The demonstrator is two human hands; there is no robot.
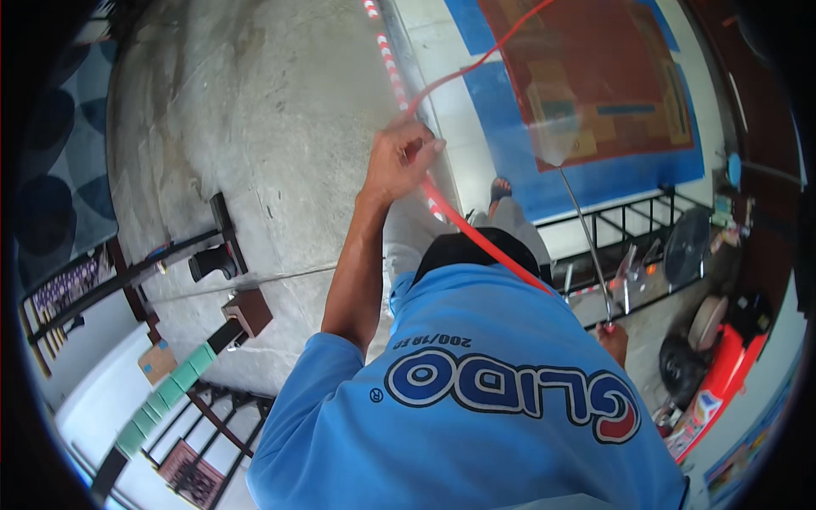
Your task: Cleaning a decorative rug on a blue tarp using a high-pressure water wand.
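Note:
A red hose point(491, 248) crosses in front of my blue shirt and runs up through my left hand point(405, 156), whose fingers are curled around it. Beyond that hand the hose continues to the top of the view. Low at the right, my right hand point(612, 343) grips the red-ended handle of a thin metal spray wand point(586, 239); part of this hand is hidden by the shirt. Whitish mist point(556, 143) spreads at the wand's tip. It hangs over a reddish-brown sheet point(586, 64) with tan panels, lying on blue sheeting point(497, 127).
Red-and-white tape point(390, 67) lines the concrete floor point(255, 127). A black ladder-like metal frame point(628, 220) lies close to the wand. Right of me are a red object point(723, 370) and a dark round item point(687, 247). Leftward stand metal racks point(210, 414) and a brown block point(248, 312).

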